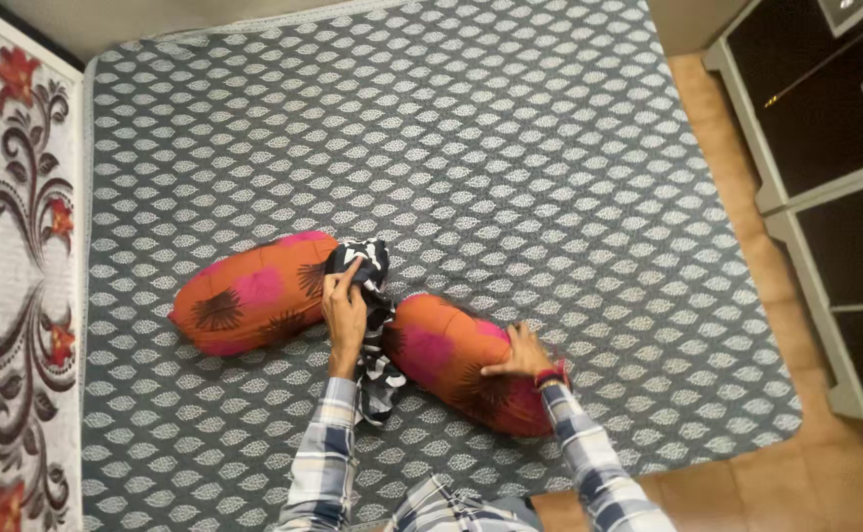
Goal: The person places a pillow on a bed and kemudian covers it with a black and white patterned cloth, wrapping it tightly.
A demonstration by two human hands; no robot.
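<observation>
Pillows, two of them, lie on a bed covered with a grey sheet [510, 148] patterned in small white leaves. Both pillows are orange with pink patches and dark fan-like prints. The left pillow [249, 294] lies at a slight slant, its right end raised toward the middle of the bed. The right pillow [451, 360] slants the other way, its lower end near the bed's front edge. Between them sits a crumpled black-and-white cloth [376, 325], which touches both pillows and trails down toward the person's left sleeve.

The left hand [345, 307] is clenched on the upper part of the black-and-white cloth, just where it meets the end of the left pillow (whether the fingers also catch the pillow's cover, I cannot tell). The right hand [522, 355] lies flat on top of the right pillow, fingers spread and released, pressing on the fabric without grasping it. Both arms wear plaid sleeves of blue, white and grey.

To the left of the bed runs a white headboard panel [22, 286] with a dark swirling floral design and red flowers. To the right stands a grey shelving unit [796, 212] with dark compartments, on an orange tiled floor [826, 473].
</observation>
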